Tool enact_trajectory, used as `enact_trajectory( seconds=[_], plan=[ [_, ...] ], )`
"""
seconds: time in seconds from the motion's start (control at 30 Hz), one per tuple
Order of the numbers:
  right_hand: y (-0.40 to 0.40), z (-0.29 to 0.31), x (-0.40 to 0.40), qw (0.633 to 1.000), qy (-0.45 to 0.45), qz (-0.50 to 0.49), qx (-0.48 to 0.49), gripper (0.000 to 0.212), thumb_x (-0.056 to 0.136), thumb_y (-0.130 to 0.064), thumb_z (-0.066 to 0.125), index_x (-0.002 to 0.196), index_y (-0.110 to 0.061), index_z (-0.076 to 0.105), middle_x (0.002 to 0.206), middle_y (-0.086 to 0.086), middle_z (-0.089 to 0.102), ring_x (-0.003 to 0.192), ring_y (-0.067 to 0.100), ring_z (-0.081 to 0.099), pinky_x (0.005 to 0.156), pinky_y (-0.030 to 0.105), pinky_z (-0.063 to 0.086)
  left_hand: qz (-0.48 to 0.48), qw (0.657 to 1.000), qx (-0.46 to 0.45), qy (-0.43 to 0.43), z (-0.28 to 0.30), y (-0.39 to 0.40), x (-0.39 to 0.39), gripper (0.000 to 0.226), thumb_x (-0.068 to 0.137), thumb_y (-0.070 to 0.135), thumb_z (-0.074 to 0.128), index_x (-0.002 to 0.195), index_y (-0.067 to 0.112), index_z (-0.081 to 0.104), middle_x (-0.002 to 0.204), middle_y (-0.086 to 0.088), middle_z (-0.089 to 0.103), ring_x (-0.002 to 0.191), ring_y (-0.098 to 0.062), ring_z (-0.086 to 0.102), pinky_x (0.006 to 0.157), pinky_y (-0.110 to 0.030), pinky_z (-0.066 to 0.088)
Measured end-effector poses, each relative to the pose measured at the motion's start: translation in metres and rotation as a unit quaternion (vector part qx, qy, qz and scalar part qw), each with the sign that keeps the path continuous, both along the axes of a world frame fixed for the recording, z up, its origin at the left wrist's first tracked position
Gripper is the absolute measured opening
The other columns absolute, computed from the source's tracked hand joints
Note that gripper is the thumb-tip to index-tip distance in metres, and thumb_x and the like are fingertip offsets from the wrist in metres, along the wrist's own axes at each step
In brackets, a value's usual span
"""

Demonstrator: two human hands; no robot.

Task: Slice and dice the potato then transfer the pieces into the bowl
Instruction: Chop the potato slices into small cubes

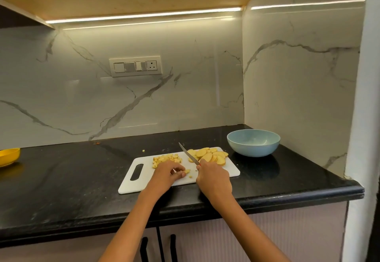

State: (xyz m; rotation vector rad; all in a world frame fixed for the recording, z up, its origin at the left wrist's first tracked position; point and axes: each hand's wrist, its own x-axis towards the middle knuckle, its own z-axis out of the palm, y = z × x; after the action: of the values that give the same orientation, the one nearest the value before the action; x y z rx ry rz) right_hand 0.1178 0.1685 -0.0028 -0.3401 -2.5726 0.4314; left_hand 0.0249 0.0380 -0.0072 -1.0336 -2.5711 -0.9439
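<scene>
At a black stone counter (61,179) under a marble backsplash, I work over a white cutting board (232,172) that lies with its handle slot at the left. My right hand (212,176) is curled round the handle of a knife (188,154), whose blade points up and away to the far left, its tip lifted above the board between two heaps of potato. My left hand (166,172) rests on the middle of the board, thumb and fingertips pinching a small potato piece (186,171) against the white surface; a tiny crumb lies just beside it. Beyond my left hand sits a pile of diced potato (167,158), and on the far right of the board a fan of round potato slices (209,154) overlaps itself, still uncut. A pale blue bowl (254,145) stands on the counter just past the board's far right corner, holding nothing that I can see. At the far left edge of the counter part of a yellow dish (9,155) shows, and a switch panel (135,66) is fixed to the wall above.
</scene>
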Motion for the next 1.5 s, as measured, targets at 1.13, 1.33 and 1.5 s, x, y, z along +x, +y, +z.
enact_trajectory(
  seconds=[1.13,1.33,1.5],
  plan=[
    [0.019,0.009,-0.029,0.990,0.120,-0.020,-0.068,0.034,0.102,-0.029,0.033,0.125,-0.015,0.053,0.106,0.002,0.067,0.091,0.013,0.062,0.070,0.019,0.042,-0.062,0.990,-0.109,0.067,0.013,0.020,0.007,0.010,0.086,0.017,0.064,0.091,0.022,0.071,0.106,0.006,0.066,0.104,-0.013,0.052,0.104,-0.039,0.035],
    [0.021,0.011,-0.033,0.991,0.114,-0.025,-0.066,0.032,0.102,-0.029,0.032,0.119,-0.014,0.055,0.097,0.003,0.066,0.079,0.011,0.058,0.065,0.019,0.040,0.006,0.997,0.020,0.070,0.030,0.006,-0.015,0.018,0.089,0.010,0.057,0.082,0.026,0.058,0.090,0.009,0.056,0.094,-0.017,0.054,0.089,-0.036,0.044],
    [0.022,0.011,-0.033,0.992,0.108,-0.026,-0.062,0.032,0.102,-0.030,0.032,0.119,-0.015,0.055,0.096,0.001,0.067,0.081,0.011,0.061,0.065,0.018,0.041,0.135,0.989,0.018,0.053,0.012,-0.013,-0.043,0.021,0.092,0.007,0.054,0.091,0.024,0.068,0.107,-0.003,0.065,0.099,-0.020,0.059,0.092,-0.038,0.047]
  ],
)
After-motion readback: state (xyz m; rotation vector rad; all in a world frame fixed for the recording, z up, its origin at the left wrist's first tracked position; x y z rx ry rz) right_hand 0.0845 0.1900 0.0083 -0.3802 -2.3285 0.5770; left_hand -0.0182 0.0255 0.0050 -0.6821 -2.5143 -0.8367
